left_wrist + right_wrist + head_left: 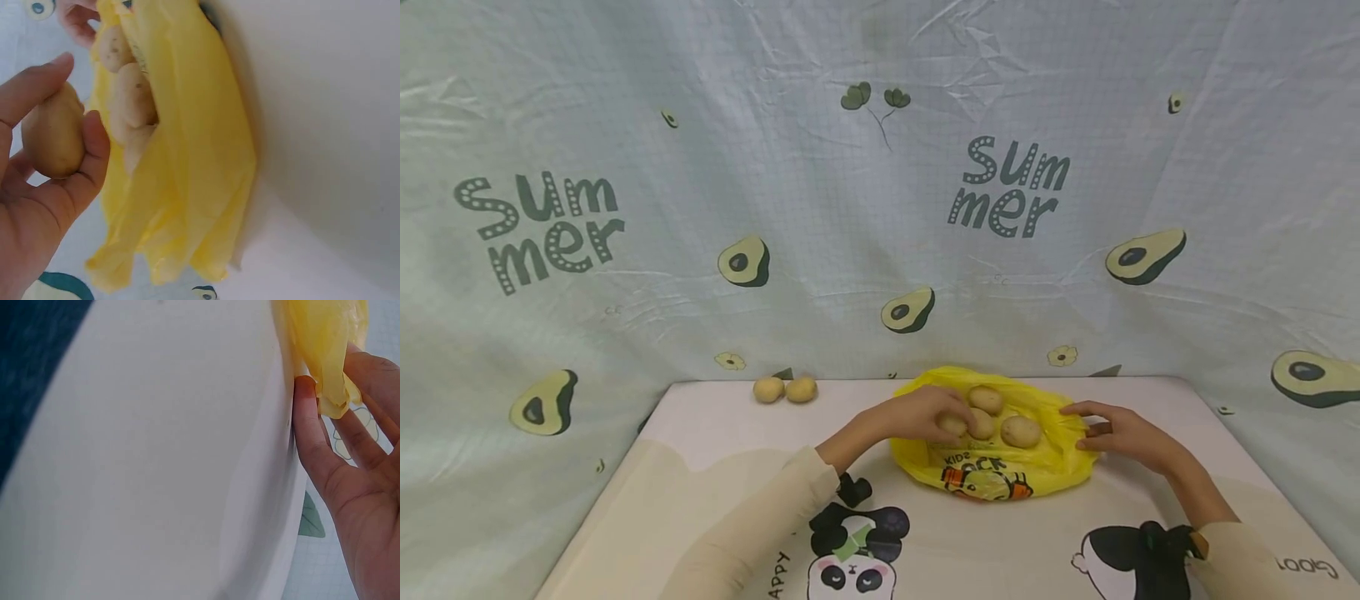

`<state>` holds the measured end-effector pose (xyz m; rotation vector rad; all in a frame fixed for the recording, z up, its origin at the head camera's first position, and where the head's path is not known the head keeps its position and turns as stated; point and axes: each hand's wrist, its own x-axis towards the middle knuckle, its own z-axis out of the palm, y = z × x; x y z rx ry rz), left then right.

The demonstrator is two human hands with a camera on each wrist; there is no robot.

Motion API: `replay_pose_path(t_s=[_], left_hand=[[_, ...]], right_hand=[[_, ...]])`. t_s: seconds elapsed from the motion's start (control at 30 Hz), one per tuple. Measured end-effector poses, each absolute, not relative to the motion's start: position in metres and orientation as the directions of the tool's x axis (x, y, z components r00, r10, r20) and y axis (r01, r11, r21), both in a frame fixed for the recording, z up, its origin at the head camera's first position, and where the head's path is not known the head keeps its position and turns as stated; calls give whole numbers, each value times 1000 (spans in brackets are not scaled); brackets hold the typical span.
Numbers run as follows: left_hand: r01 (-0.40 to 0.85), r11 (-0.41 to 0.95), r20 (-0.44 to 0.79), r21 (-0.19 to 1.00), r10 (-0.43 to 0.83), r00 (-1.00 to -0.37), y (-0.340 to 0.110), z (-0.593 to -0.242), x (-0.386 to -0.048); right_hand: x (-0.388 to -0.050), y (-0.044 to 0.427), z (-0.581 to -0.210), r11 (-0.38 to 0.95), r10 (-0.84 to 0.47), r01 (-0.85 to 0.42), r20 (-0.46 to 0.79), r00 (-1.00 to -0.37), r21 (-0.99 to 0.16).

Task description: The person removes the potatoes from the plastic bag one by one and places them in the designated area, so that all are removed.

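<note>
A yellow plastic bag [917,454] lies open on the table, with several potatoes [1021,432] in its mouth. Over the bag's left part, the left hand [931,413] holds a potato [952,425] between thumb and fingers. The left wrist view shows this held potato [55,134] clear of the yellow bag [200,125], its fingers curled round it. At the bag's right edge is the right hand [1126,435], fingers spread and touching the plastic. In the right wrist view the right hand [356,450] has its fingers around the bag's crumpled edge [334,387], without a visible firm grip.
Two potatoes [801,389] sit side by side at the table's back edge, left of the bag. A printed curtain [820,208] hangs behind the table [700,467]. Printed figures mark the tabletop near the front.
</note>
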<state>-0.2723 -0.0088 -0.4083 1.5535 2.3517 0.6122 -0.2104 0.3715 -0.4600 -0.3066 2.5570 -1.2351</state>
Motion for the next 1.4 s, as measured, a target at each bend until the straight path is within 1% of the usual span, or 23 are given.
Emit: replay_pose_path(t_s=[0.1, 0.23, 0.3, 0.67, 0.83, 1.1, 1.4], left_hand=[[792, 344, 50, 504, 904, -424, -13, -405, -271], [753, 384, 45, 535, 877, -479, -22, -405, -266], [740, 395, 42, 545, 868, -495, -27, -406, -264], [736, 415, 73, 535, 845, -529, -44, -408, -259], [742, 413, 91, 528, 841, -533, -49, -407, -258], [752, 380, 137, 539, 841, -523, -61, -404, -253], [734, 367, 165, 572, 825, -541, -75, -401, -252]], right_hand=[[-211, 372, -460, 605, -311, -64, -161, -937, -794], [-212, 372, -462, 598, -309, -57, -164, -937, -800], [-212, 372, -462, 598, -308, -58, -163, -937, -800], [-212, 372, -459, 610, -300, -61, -159, -941, -790], [-213, 373, -460, 613, -299, -64, -157, -941, -787], [-215, 374, -461, 626, -305, -84, -144, -941, -775], [-214, 372, -459, 630, -314, -94, -143, -938, -771]])
